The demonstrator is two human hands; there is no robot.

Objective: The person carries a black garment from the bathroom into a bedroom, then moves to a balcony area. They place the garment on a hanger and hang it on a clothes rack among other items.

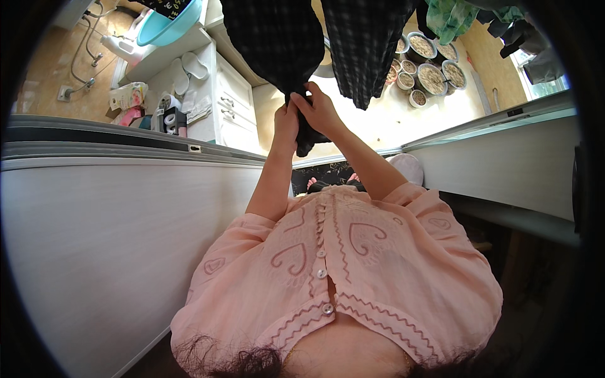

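Dark checked trousers (274, 44) hang from above, straight ahead of me; their upper end is out of the picture. Both my hands are closed on the bunched lower end of the left leg. My left hand (287, 126) grips it from the left side, and my right hand (317, 112) wraps it from the right, slightly higher. A dark end of cloth (307, 140) dangles below the hands. Beside it, a second checked leg (365, 53) hangs free, untouched. Whether both legs belong to one garment cannot be seen.
Sliding door panels flank me, white (126, 246) at left and grey (498, 167) at right. Beyond are a white cabinet (236, 107), a turquoise basin (170, 28), a detergent bottle (123, 49) and several soil-filled pots (432, 79). Green patterned cloth (450, 19) hangs at upper right.
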